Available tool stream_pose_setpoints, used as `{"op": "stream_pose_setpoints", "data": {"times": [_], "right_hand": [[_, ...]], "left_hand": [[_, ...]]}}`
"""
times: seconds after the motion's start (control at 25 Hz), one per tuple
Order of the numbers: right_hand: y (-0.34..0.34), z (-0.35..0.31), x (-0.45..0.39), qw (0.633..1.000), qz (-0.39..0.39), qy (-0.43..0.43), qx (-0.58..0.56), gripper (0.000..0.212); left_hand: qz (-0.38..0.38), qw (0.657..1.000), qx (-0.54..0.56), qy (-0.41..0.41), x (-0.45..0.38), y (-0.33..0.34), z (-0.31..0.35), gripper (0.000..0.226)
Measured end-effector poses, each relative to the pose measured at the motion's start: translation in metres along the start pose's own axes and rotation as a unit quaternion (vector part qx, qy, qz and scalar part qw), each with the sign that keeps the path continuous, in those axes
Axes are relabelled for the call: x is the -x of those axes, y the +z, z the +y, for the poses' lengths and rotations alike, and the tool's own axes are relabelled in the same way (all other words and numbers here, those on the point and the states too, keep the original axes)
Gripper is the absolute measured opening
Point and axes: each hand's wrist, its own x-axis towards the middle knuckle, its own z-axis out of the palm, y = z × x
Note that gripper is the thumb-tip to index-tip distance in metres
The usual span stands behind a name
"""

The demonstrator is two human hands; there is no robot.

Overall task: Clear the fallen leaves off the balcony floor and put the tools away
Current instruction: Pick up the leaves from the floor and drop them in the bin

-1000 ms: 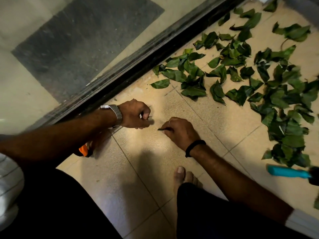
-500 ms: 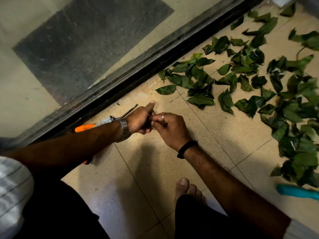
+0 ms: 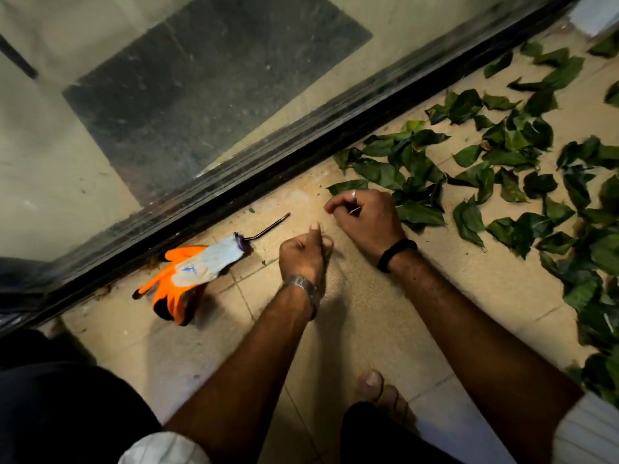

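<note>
Green leaves (image 3: 502, 182) lie spread over the right side of the tiled floor (image 3: 361, 316). The right hand (image 3: 366, 217) is by the nearest leaves, fingers curled, maybe pinching something tiny; it is hard to tell. The left hand (image 3: 303, 254) is curled, thumb up. An orange glove (image 3: 187, 276) lies on the left by the dark door track (image 3: 234, 192).

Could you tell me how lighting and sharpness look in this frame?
Head view: dim, warm light; the hands cast soft shadows on the tiled floor; the left hand and leaves are slightly motion-blurred; the glass door looks hazy; wide-angle bending at edges.
</note>
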Motion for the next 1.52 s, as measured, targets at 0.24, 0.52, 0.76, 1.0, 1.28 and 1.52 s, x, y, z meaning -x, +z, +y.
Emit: {"op": "stream_pose_setpoints", "data": {"times": [0.24, 0.52, 0.76, 1.0, 1.28, 1.52], "right_hand": [[0.006, 0.043, -0.009, 0.917, -0.06, -0.081, 0.385, 0.038], [0.0, 0.044, 0.034, 0.957, 0.003, -0.054, 0.286, 0.019], [-0.004, -0.002, 0.097, 0.99, -0.113, 0.08, 0.017, 0.025], [-0.073, 0.047, 0.072, 0.988, 0.053, 0.11, 0.098, 0.027], [-0.078, 0.08, 0.083, 0.947, 0.122, 0.121, 0.27, 0.018], [-0.06, 0.077, 0.085, 0.958, 0.111, 0.124, 0.235, 0.036]], "left_hand": [[-0.037, 0.997, -0.064, 0.024, 0.007, -0.011, -0.032, 0.045], [0.007, 0.998, -0.039, 0.049, 0.011, -0.008, -0.034, 0.027], [-0.032, 0.979, -0.135, 0.149, 0.016, 0.015, -0.048, 0.057], [-0.021, 0.98, -0.162, 0.118, 0.011, 0.017, -0.054, 0.064], [-0.078, 0.982, -0.145, 0.093, 0.015, 0.019, -0.05, 0.059], [-0.134, 0.979, -0.119, 0.1, 0.013, 0.011, -0.053, 0.048]]}}
